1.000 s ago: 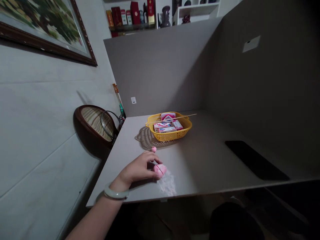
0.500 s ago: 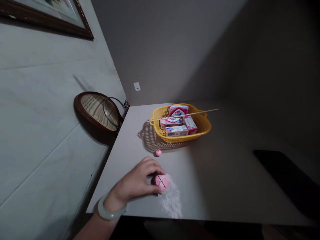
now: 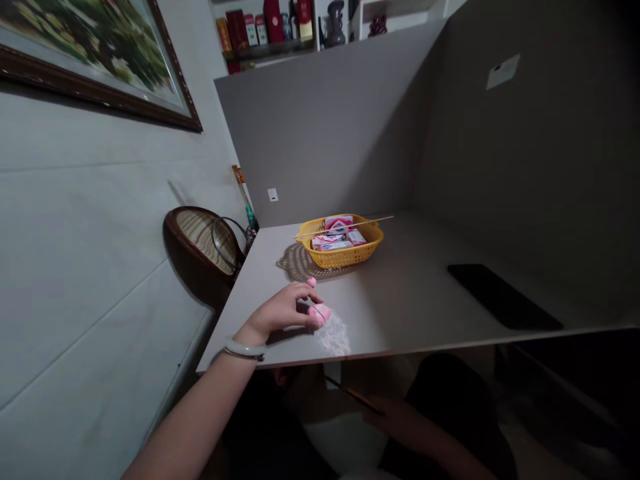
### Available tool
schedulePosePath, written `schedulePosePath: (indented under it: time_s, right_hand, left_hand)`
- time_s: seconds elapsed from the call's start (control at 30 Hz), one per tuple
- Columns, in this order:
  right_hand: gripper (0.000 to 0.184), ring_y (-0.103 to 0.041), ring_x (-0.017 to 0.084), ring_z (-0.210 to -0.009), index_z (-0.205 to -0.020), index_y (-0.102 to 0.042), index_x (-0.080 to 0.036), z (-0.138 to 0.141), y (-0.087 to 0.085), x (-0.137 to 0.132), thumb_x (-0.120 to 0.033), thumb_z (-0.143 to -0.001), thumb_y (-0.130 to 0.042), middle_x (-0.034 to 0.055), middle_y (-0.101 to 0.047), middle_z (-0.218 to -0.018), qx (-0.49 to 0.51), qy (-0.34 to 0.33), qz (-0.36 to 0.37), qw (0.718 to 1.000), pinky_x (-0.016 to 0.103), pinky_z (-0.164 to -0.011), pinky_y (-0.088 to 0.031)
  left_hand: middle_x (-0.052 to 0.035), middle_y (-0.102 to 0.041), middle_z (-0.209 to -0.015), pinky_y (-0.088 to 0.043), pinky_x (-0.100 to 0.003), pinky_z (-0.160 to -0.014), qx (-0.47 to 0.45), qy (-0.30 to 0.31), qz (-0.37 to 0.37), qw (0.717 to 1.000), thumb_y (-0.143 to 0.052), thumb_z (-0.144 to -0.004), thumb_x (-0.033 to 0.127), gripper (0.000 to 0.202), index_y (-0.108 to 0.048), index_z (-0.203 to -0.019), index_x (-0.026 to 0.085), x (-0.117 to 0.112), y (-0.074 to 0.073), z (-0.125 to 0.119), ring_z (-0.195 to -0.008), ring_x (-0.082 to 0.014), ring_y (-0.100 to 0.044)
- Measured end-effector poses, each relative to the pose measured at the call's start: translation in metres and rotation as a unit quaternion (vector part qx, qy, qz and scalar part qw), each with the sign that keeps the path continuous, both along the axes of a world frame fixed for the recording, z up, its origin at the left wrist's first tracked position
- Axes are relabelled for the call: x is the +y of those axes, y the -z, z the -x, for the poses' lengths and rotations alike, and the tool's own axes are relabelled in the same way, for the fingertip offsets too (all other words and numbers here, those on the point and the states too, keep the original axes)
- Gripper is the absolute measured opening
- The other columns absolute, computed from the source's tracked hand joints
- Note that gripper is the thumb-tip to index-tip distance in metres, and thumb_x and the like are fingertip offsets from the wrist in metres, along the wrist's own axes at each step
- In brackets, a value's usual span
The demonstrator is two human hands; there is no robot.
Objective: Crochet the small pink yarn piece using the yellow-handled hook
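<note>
My left hand [image 3: 286, 308], with a pale bangle on its wrist, rests on the white table with thumb and fingers closed around a pink piece of soap [image 3: 320, 313] that has a dark line across its top. White and pinkish shavings [image 3: 334, 335] lie spread beside the soap. Just beyond my fingers sits a small pink ball [image 3: 311, 282]. Below the table edge, in shadow, my right hand [image 3: 383, 412] holds a thin tool [image 3: 357, 398] with an orange-brown handle and a dark narrow end. Its exact kind is too dim to tell.
Farther back on the table [image 3: 400, 300] stands a yellow basket [image 3: 345, 257] of pink and white boxes, a thin stick [image 3: 350, 227] lying across its rim. A black flat object [image 3: 503, 297] lies at right. Grey panels enclose the back and right; a round wicker-faced object [image 3: 200, 243] is at left.
The view has tilted up and back, bringing shelves and my right hand with the thin tool into sight. My left hand still holds the pink soap.
</note>
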State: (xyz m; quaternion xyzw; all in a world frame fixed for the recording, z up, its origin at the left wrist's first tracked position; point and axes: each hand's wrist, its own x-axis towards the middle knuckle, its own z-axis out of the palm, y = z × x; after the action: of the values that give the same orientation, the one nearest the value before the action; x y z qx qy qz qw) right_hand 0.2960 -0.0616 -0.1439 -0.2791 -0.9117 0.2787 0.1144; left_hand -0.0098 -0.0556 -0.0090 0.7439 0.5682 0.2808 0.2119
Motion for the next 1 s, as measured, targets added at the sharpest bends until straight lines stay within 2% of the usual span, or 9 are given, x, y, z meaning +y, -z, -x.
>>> schedulePosePath:
  time_s: [0.07,0.13,0.27,0.37,0.43,0.53,0.67,0.9,1.0]
  right_hand:
    - [0.022,-0.068,0.016,-0.077,-0.087,-0.070,-0.021,-0.011,-0.003,0.007,-0.026,-0.097,-0.051,-0.0024,-0.073,-0.085,-0.002,-0.038,0.047,0.998,0.025,-0.069,-0.054]
    - [0.024,-0.068,0.019,-0.085,-0.091,-0.068,-0.022,-0.025,-0.022,0.006,-0.034,-0.097,-0.048,0.0010,-0.073,-0.093,0.044,-0.005,0.107,0.993,0.028,-0.075,-0.052]
    - [0.033,-0.064,0.018,-0.078,-0.091,-0.058,-0.025,-0.024,-0.081,-0.009,-0.047,-0.100,-0.035,0.0030,-0.070,-0.088,0.123,0.099,0.056,0.986,0.026,-0.068,-0.048]
    - [0.030,-0.061,0.018,-0.067,-0.081,-0.049,-0.026,0.001,-0.107,-0.012,-0.043,-0.100,-0.033,0.0019,-0.065,-0.077,0.109,0.143,-0.035,0.983,0.026,-0.060,-0.041]
    - [0.028,-0.061,0.018,-0.067,-0.081,-0.047,-0.026,0.016,-0.108,-0.009,-0.037,-0.101,-0.031,0.0018,-0.064,-0.075,0.079,0.152,-0.076,0.982,0.027,-0.059,-0.037]
    - [0.025,-0.063,0.018,-0.068,-0.083,-0.048,-0.025,0.029,-0.098,-0.004,-0.032,-0.101,-0.031,0.0019,-0.066,-0.077,0.060,0.134,-0.084,0.986,0.027,-0.060,-0.036]
    - [0.025,-0.064,0.017,-0.068,-0.084,-0.048,-0.025,0.031,-0.088,-0.002,-0.028,-0.101,-0.030,0.0016,-0.066,-0.076,0.046,0.124,-0.067,0.989,0.026,-0.060,-0.035]
    - [0.025,-0.063,0.017,-0.063,-0.087,-0.053,-0.023,0.029,-0.089,0.001,-0.026,-0.100,-0.033,0.0026,-0.067,-0.075,0.024,0.110,-0.086,0.990,0.026,-0.057,-0.035]
    - [0.029,-0.065,0.018,-0.065,-0.107,-0.059,-0.020,0.031,-0.089,0.001,-0.022,-0.100,-0.031,0.0037,-0.069,-0.076,0.031,0.095,-0.111,0.989,0.026,-0.056,-0.037]
  left_hand:
    - [-0.0069,-0.068,-0.104,-0.046,-0.033,-0.092,0.001,-0.006,-0.006,1.000,-0.084,-0.062,0.028,0.039,-0.074,-0.099,0.019,0.000,0.001,0.000,-0.114,-0.0262,-0.056]
    - [-0.0074,-0.068,-0.105,-0.046,-0.034,-0.091,0.002,-0.006,-0.010,1.000,-0.084,-0.062,0.028,0.040,-0.074,-0.099,0.019,-0.001,0.002,0.000,-0.114,-0.0266,-0.056]
    - [-0.0087,-0.067,-0.108,-0.047,-0.035,-0.092,-0.002,-0.002,-0.014,1.000,-0.085,-0.062,0.029,0.039,-0.074,-0.098,0.019,-0.002,0.004,-0.001,-0.118,-0.0281,-0.054]
    - [-0.0086,-0.067,-0.108,-0.046,-0.036,-0.095,-0.005,0.008,-0.019,1.000,-0.085,-0.061,0.029,0.038,-0.074,-0.096,0.019,-0.003,0.003,-0.002,-0.121,-0.0286,-0.052]
    - [-0.0076,-0.067,-0.105,-0.046,-0.035,-0.093,0.000,0.008,-0.020,1.000,-0.086,-0.061,0.027,0.038,-0.074,-0.096,0.019,-0.004,0.001,-0.004,-0.116,-0.0272,-0.054]
    - [-0.0069,-0.067,-0.105,-0.046,-0.034,-0.092,0.006,0.003,-0.018,1.000,-0.086,-0.060,0.026,0.039,-0.073,-0.097,0.019,-0.006,-0.001,-0.006,-0.111,-0.0257,-0.056]
    - [-0.0066,-0.068,-0.105,-0.046,-0.033,-0.091,0.008,0.003,-0.014,1.000,-0.086,-0.062,0.027,0.039,-0.073,-0.098,0.019,-0.006,-0.003,-0.008,-0.107,-0.0241,-0.057]
    - [-0.0048,-0.068,-0.104,-0.045,-0.034,-0.096,0.015,0.006,-0.029,0.999,-0.085,-0.064,0.028,0.037,-0.072,-0.098,0.019,-0.005,-0.002,-0.007,-0.105,-0.0224,-0.058]
    - [-0.0044,-0.068,-0.105,-0.046,-0.034,-0.093,0.013,-0.002,-0.023,1.000,-0.085,-0.064,0.029,0.038,-0.071,-0.098,0.020,-0.005,-0.001,-0.008,-0.104,-0.0225,-0.058]
